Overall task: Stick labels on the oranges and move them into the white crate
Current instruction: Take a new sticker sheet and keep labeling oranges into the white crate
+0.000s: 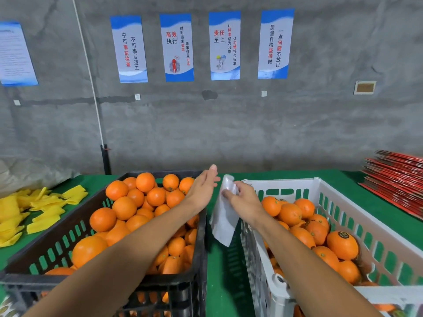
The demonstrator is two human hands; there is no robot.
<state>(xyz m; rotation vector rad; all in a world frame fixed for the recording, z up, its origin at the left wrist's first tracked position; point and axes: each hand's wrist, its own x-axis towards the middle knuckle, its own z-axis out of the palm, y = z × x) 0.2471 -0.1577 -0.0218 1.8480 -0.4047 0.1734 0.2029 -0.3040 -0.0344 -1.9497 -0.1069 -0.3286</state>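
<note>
- My right hand [243,199] pinches a pale, curled label sheet [225,216]; it hangs below the grip
- Left hand [203,187] spread flat beside it; glossy oranges [290,213] in the white crate [320,186] right of the grip

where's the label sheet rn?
In the head view, the white label sheet hangs mid-frame over the gap between the black crate and white crate, pinched by the right hand.

grey concrete wall [229,124], four posters [177,48]
</note>
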